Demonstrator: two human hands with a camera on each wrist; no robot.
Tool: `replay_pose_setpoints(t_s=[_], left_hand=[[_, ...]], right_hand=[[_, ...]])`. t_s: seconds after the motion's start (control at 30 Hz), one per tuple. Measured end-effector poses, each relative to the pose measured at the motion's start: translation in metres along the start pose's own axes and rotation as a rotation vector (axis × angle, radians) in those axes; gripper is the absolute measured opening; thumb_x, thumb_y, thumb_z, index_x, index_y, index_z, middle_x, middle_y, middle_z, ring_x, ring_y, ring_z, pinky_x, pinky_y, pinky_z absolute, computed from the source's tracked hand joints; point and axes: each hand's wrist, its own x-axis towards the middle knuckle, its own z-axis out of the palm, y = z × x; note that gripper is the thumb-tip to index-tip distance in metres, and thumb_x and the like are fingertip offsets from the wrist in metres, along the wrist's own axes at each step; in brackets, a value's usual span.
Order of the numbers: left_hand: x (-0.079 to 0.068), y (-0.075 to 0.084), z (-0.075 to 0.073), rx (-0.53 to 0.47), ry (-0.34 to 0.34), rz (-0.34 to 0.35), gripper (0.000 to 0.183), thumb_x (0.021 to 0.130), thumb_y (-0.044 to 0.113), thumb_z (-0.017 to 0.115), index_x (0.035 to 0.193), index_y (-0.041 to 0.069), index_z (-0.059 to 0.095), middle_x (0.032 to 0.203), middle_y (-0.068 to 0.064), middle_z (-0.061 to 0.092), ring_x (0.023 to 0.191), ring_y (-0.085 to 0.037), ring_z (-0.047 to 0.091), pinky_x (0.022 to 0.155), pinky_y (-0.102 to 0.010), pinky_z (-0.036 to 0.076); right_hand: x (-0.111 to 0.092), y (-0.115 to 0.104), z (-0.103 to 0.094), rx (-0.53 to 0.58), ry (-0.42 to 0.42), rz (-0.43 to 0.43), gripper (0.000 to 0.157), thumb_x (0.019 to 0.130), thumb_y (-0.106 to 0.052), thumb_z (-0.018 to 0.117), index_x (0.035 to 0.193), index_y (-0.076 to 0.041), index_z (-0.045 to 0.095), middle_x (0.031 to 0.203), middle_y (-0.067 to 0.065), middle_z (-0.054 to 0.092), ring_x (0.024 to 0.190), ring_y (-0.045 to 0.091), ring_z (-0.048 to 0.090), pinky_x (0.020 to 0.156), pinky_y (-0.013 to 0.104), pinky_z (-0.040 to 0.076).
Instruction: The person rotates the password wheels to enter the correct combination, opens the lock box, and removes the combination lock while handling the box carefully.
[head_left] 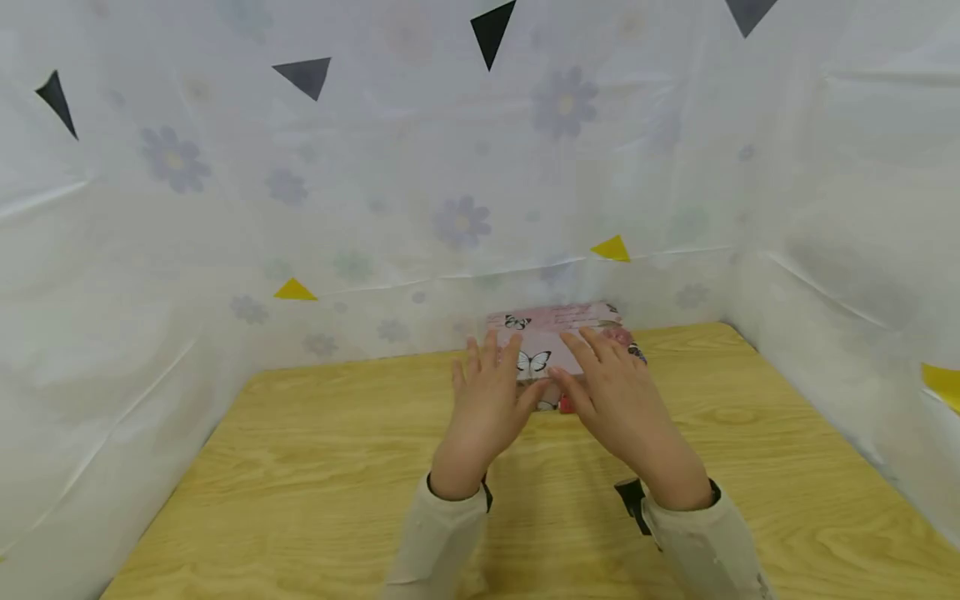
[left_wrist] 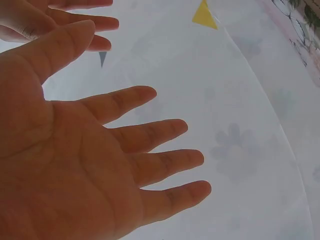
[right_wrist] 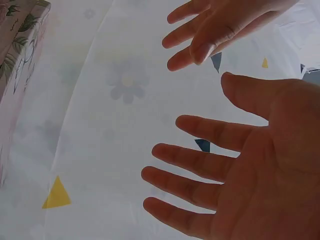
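Observation:
A pink box printed with butterflies, roses and script stands at the far side of the wooden table. My left hand is spread out in front of its left part, and my right hand in front of its right part. Both palms face the box in the head view, the thumbs pointing toward each other. In the left wrist view, the left palm holds nothing, and a corner of the box shows at upper right. The right palm is bare too, with the box edge at upper left.
Behind the table hangs a white flowered sheet, which also lines both sides. Black, grey and yellow triangles are stuck on it, such as a yellow triangle. A dark wrist device shows beside the right cuff.

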Motion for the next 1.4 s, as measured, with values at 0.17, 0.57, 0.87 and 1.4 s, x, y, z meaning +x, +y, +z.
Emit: replay_pose_setpoints(t_s=[0.17,0.57,0.87,1.4], left_hand=[[0.004,0.005,0.004,0.010,-0.003,0.001,0.068,0.097,0.044,0.054,0.151,0.010,0.030,0.155,-0.023,0.020,0.142,-0.047,0.011,0.111,-0.066,0.015],[0.010,0.009,0.014,0.014,0.034,0.048,0.065,0.098,0.040,0.055,0.149,0.006,0.032,0.149,-0.024,0.033,0.137,-0.046,0.029,0.109,-0.059,0.030],[0.019,0.006,0.030,0.021,0.068,0.078,0.062,0.098,0.035,0.057,0.147,0.004,0.035,0.145,-0.025,0.039,0.134,-0.042,0.037,0.106,-0.059,0.035],[0.033,0.006,0.049,-0.014,0.005,0.147,0.040,0.101,0.022,0.052,0.136,0.002,0.050,0.124,-0.017,0.059,0.109,-0.028,0.060,0.089,-0.039,0.053]], right_hand=[[0.003,0.006,0.004,0.024,0.027,-0.020,0.047,0.100,-0.030,0.053,0.139,-0.004,0.048,0.141,0.024,0.044,0.126,0.046,0.044,0.095,0.069,0.037],[0.010,0.018,0.012,0.072,0.106,-0.068,0.038,0.098,-0.018,0.058,0.129,0.002,0.056,0.129,0.024,0.055,0.120,0.042,0.051,0.094,0.062,0.043],[0.012,0.033,0.020,0.092,0.048,-0.044,0.036,0.099,-0.017,0.056,0.128,0.005,0.055,0.122,0.023,0.057,0.116,0.041,0.053,0.095,0.059,0.044],[0.017,0.048,0.032,0.101,-0.062,0.043,0.026,0.098,-0.013,0.055,0.113,0.006,0.063,0.114,0.024,0.062,0.107,0.041,0.058,0.088,0.055,0.049]])
